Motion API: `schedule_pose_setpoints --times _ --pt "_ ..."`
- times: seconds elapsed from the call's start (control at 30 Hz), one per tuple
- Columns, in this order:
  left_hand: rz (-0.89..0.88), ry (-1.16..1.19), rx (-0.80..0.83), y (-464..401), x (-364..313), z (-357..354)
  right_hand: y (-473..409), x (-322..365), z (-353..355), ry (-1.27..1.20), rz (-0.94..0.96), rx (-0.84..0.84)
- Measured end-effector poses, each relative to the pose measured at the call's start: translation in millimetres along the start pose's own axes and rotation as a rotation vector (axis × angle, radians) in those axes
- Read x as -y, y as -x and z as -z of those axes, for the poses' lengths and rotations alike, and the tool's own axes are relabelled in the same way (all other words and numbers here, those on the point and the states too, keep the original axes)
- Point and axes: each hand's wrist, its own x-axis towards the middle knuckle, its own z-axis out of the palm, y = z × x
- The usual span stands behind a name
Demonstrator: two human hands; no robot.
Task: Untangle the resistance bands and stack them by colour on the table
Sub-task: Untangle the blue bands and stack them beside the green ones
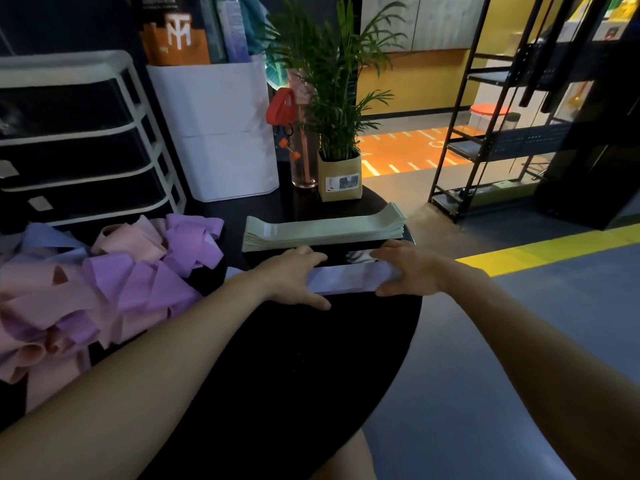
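You have a pale lavender-blue band (349,279) laid flat and straight on the black round table (311,358), just in front of a neat stack of pale green bands (323,230) that lies near the table's far edge. To your left, a loose tangle of pink, purple and light-blue bands (104,282) sits heaped on the table and runs off the frame's left edge, so its full extent is hidden. Both ends of the flat band are covered by your hands. Your left hand (294,280) rests on the band's left end, fingers spread and fairly straight, thumb toward you, its grip released. Your right hand (403,268) curls round the right end, its grip grasping the band. Both forearms reach in from the bottom corners.
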Motion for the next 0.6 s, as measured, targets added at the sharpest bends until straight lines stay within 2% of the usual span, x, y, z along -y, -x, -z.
schedule_pose_setpoints --times 0.43,0.6 --pt "-0.045 0.043 -0.021 -17 -15 -12 7 -17 -12 -0.086 0.036 -0.116" --pt "-0.034 0.031 -0.042 -13 -17 -11 8 -10 -8 0.003 0.005 -0.077"
